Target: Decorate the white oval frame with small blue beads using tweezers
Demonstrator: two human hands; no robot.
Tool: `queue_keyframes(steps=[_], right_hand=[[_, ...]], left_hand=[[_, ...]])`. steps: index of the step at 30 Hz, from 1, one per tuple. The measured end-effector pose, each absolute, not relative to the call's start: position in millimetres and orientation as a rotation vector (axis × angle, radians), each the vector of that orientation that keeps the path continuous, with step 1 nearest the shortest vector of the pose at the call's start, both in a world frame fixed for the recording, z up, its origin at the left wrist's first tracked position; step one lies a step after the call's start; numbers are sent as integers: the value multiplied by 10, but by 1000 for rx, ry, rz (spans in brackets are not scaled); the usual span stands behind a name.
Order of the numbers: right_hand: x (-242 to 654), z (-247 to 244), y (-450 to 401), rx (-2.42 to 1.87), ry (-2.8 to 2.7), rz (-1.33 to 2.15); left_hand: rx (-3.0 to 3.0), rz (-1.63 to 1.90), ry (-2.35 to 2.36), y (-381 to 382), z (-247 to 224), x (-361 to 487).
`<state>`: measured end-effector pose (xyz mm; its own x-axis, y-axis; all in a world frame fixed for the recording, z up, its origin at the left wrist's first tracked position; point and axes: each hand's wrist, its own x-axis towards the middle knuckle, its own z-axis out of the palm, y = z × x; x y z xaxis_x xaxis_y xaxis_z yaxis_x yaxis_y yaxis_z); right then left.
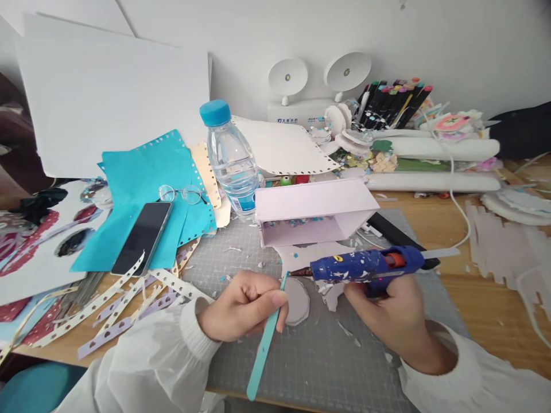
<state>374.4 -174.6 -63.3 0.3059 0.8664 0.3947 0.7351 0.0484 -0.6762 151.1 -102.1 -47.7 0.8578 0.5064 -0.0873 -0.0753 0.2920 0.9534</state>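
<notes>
The left hand [245,307] pinched a teal paper strip [264,344] between closed fingers, near the mat's front edge. The right hand [394,318] gripped a blue glue gun [365,267], its nozzle touching the strip's upper end above the grey cutting mat [318,355]. A pale pink box [314,212] lay just beyond.

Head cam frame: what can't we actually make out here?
- Grip on the blue hot glue gun: the gun's body hides the right hand fingers.
- Teal paper strip tip against the nozzle: too small to tell contact.
- Inside of the pale pink cardboard box: shadowed, speckled contents unclear.
- Label on the clear plastic water bottle with blue cap: too small to read.
- Left hand palm: turned away.
</notes>
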Motion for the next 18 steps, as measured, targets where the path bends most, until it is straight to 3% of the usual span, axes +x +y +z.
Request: queue_keyframes(steps=[9,18], right_hand=[[3771,-590,-1723,-1680,-1481,150],[3919,-557,-1720,-1679,-1264,-101]], left_hand=[[1223,390,434,-1025,-485,1504],[1274,401,481,-1012,-490,1516]])
